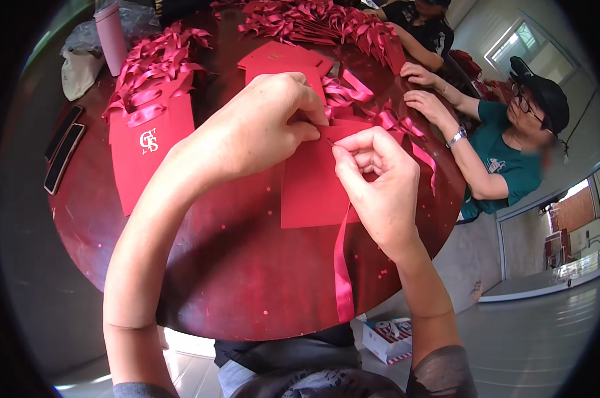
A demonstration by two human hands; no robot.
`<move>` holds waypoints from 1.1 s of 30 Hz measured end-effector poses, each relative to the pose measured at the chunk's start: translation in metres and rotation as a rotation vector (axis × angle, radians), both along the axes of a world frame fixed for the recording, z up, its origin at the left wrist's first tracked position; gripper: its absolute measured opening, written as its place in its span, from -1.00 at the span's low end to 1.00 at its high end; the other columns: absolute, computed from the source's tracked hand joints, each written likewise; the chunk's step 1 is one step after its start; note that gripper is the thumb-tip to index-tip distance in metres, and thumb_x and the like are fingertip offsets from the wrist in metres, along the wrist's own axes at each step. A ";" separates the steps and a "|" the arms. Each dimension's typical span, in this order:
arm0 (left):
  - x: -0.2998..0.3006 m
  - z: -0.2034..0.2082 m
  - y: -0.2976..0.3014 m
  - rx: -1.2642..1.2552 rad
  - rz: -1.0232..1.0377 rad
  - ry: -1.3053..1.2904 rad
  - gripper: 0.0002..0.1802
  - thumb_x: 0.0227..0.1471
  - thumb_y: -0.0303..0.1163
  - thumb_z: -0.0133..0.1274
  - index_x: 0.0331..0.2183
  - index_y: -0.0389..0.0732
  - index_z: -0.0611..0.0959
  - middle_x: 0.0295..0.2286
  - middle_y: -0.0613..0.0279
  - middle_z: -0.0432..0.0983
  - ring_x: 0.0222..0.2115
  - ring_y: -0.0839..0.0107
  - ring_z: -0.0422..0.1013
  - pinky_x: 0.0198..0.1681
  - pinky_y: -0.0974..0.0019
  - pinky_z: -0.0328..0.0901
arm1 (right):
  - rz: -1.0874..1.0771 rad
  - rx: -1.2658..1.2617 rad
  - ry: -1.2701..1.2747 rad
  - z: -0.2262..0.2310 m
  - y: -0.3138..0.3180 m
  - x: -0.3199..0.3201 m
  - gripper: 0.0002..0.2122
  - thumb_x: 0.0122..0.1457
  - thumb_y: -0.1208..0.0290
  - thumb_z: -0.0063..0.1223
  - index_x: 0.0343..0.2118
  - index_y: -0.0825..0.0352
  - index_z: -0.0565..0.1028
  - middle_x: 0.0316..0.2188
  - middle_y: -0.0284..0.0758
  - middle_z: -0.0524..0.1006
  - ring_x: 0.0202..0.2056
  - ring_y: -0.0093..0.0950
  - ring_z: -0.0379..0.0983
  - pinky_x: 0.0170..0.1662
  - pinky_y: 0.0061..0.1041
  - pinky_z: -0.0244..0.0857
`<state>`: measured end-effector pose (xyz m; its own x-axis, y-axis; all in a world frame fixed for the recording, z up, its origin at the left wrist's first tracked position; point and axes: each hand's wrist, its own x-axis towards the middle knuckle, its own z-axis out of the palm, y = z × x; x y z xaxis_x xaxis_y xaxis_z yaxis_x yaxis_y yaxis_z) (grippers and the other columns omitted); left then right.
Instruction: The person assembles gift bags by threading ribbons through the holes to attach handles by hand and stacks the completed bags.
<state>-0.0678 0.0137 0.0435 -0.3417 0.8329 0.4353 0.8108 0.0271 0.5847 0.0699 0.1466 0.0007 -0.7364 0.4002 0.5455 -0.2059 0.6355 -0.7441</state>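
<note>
A flat red paper bag (304, 202) lies on the table in front of me. At its upper edge my left hand (263, 119) is closed, thumb and forefinger pinching the paper. My right hand (383, 179), just beside it, pinches a thin dark red end, which looks like ribbon, between thumb and forefinger. A pinkish-red ribbon (342, 272) hangs from under the right hand toward the table's near edge. Behind my hands lie more red bags (280, 56) and loose loops of ribbon (348, 89). My fingers partly cover the spot where ribbon and paper meet.
Stacked red bags with ribbons (151, 116) lie at left, beside two phones (64, 149) and a pink tumbler (110, 40). A large ribboned pile (320, 23) fills the far side. A co-worker's hands (426, 93) rest at the right edge; another person sits beyond.
</note>
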 end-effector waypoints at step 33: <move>0.031 0.002 0.006 -0.023 0.063 -0.053 -0.77 -0.16 -0.69 0.11 -0.32 -0.38 0.65 -0.48 0.05 0.41 -0.45 0.20 0.40 -0.34 0.25 0.29 | 0.015 0.132 -0.066 0.011 0.011 0.010 -0.80 0.10 0.61 0.06 -0.21 0.46 0.36 -0.51 -0.11 0.51 -0.47 -0.23 0.51 -0.41 -0.33 0.35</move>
<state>-0.0366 0.0194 0.0455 -0.4159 0.8187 0.3960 0.7750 0.0912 0.6254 0.0798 0.1572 0.0115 -0.7775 0.3170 0.5432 -0.1695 0.7261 -0.6664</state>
